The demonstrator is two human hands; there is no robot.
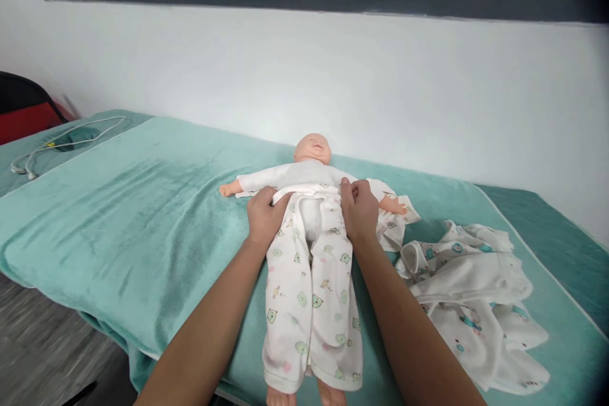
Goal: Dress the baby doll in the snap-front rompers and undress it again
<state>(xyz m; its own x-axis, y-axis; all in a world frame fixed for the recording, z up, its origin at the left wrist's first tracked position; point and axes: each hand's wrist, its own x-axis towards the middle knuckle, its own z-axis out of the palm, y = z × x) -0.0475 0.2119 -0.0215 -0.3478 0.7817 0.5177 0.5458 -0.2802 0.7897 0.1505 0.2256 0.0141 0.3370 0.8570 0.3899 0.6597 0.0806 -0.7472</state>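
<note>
Between left hand (pixel 266 217) and right hand (pixel 360 212): a doll (pixel 312 151) on its back, wearing printed trousers (pixel 290 304).
Left hand: nearly closed, thumb over the trousers' waist edge, gripping it.
Right hand: fingers curled, thumb against them, holding the opposite edge (fingertips partly hidden).
Right of the right hand: crumpled clothes (pixel 476 285) in a heap.
Below both hands: a green cover (pixel 143 222), spread wide.

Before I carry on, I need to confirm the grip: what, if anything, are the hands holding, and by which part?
The patterned pants, by the waistband: left hand at one side, right hand at the other.
</note>
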